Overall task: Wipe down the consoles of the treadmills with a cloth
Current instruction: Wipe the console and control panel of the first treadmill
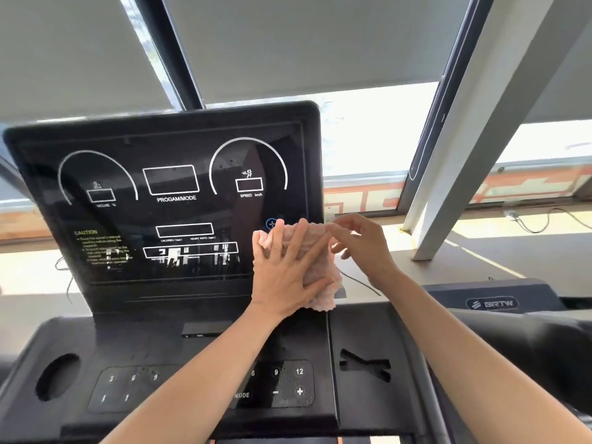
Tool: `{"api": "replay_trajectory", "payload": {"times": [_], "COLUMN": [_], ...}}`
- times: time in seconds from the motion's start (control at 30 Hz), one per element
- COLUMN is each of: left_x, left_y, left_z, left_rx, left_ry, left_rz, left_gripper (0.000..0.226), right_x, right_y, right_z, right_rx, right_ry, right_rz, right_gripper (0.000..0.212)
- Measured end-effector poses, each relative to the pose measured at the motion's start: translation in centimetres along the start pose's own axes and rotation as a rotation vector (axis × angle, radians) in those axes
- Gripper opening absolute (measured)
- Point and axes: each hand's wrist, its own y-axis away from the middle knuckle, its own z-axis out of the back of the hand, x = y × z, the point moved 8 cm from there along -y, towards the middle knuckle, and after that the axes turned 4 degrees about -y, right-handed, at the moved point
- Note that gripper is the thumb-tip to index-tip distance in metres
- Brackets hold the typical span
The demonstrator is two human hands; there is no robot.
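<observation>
– Forearms (198, 379), nearest item: position?
– Both bare, reaching forward over the deck (362, 331). One crosses the keypad (288, 382) and hides its middle; keys 9, 12, minus and plus show to its right.
– Location of the cloth (322, 267)?
– Pink, textured, lying against the lower right corner of the console (179, 213), overhanging its right edge. Its bottom hem hangs just above the deck.
– State of the hands?
– Left hand (285, 277): flat, fingers straight and spread, palm pressing the cloth onto the console. Right hand (365, 245): fingers curled, forefinger and thumb pinching the cloth's upper right edge, just off the console's side. That area is slightly blurred.
– Console condition?
– Dark and unlit. White outlines read PROGAM/MODE, SPEED, CALORIES and HEART RATE; a CAUTION notice sits lower left. A blue ringed plus symbol shows just above the left fingertips. Reflections streak the bottom row.
– Other items noted?
– Round cup hole (57, 376) at the deck's left. Second treadmill (493, 303), bearing a logo, to the right. White slanted pillar (464, 139) beyond it. Grey blinds (304, 43) drawn partway down over the windows, and a cable (538, 225) on the sill at far right
</observation>
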Motion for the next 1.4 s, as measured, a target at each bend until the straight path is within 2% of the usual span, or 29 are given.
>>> {"api": "replay_trajectory", "payload": {"times": [0.07,0.2,0.3,0.47,0.63,0.83,1.0,1.13,1.3,1.4], "left_x": [0.2,1.1,2.0,3.9,5.9,8.7,11.7,13.9,13.8,13.8], "left_y": [-0.4,-1.3,-2.2,-4.2,-7.1,-10.9,-13.8,-15.3,-15.1,-15.6], "left_z": [0.2,0.8,1.3,2.5,5.4,9.1,12.3,13.6,13.9,14.8], "left_rx": [-0.019,-0.040,-0.055,-0.085,-0.168,-0.224,-0.273,-0.233,-0.184,-0.207], "left_ry": [0.009,0.005,-0.017,-0.029,-0.027,-0.041,-0.053,-0.097,-0.138,-0.171], "left_rz": [0.021,0.040,0.045,0.078,0.134,0.177,0.196,0.206,0.216,0.149], "left_gripper": [0.085,0.087,0.088,0.086,0.082,0.083,0.082,0.082,0.086,0.086], "right_x": [1.5,6.6,10.7,13.5,14.2,14.4,14.5,14.3,14.1,14.4], "right_y": [-1.0,-3.5,-5.3,-6.9,-6.7,-6.7,-6.6,-6.3,-5.7,-5.8], "right_z": [0.5,-0.6,-1.4,-2.4,-2.7,-2.9,-3.0,-3.1,-3.7,-3.8], "right_rx": [-0.023,0.053,0.095,0.175,0.174,0.249,0.210,0.164,0.058,0.018], "right_ry": [0.035,0.043,-0.013,-0.100,-0.035,-0.076,-0.092,-0.090,-0.055,-0.062], "right_rz": [0.049,0.173,0.251,0.292,0.378,0.292,0.280,0.281,0.274,0.273], "right_gripper": [0.006,0.037,0.048,0.044,0.048,0.042,0.038,0.039,0.040,0.045]}}
